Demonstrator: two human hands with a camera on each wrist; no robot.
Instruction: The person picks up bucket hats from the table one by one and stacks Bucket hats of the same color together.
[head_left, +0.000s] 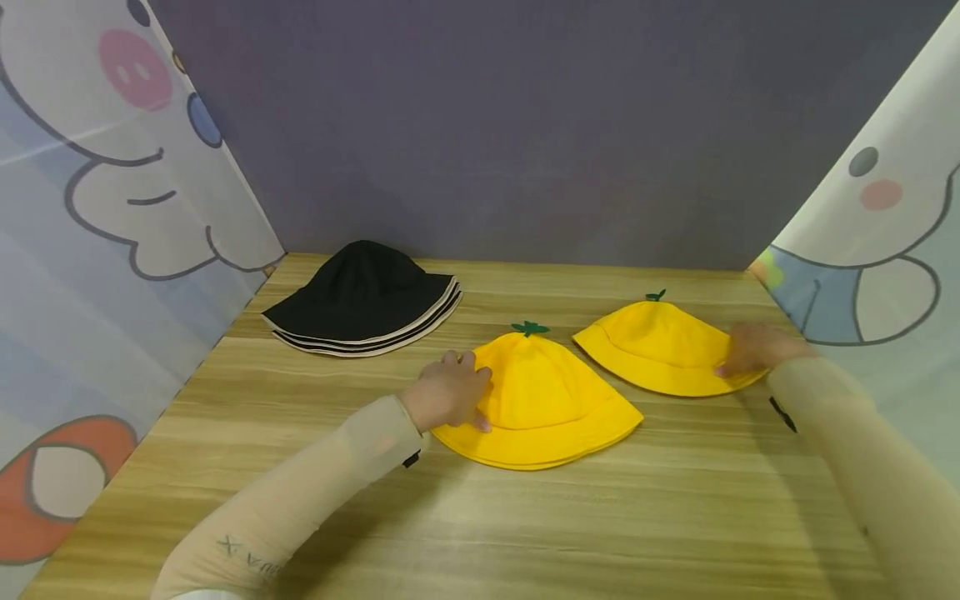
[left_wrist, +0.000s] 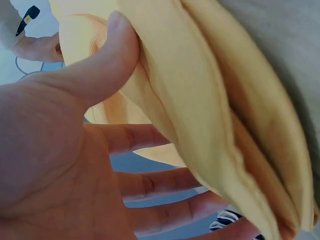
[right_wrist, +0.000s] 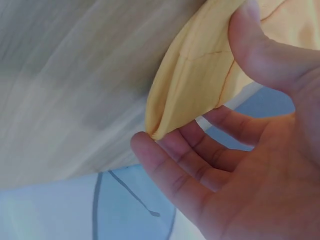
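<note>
Two places on the table hold yellow bucket hats with green sprouts on top. At the front yellow hat, whose brim edge looks doubled, my left hand grips the left side. In the left wrist view the thumb lies on the yellow cloth and the fingers pass behind the brim. The farther yellow hat sits to the right, its right brim held by my right hand. The right wrist view has that thumb on the brim, fingers curled about its edge.
A stack of black bucket hats with pale brim edging rests at the back left of the wooden table. A grey panel rises behind, and cartoon-printed sheets flank both sides.
</note>
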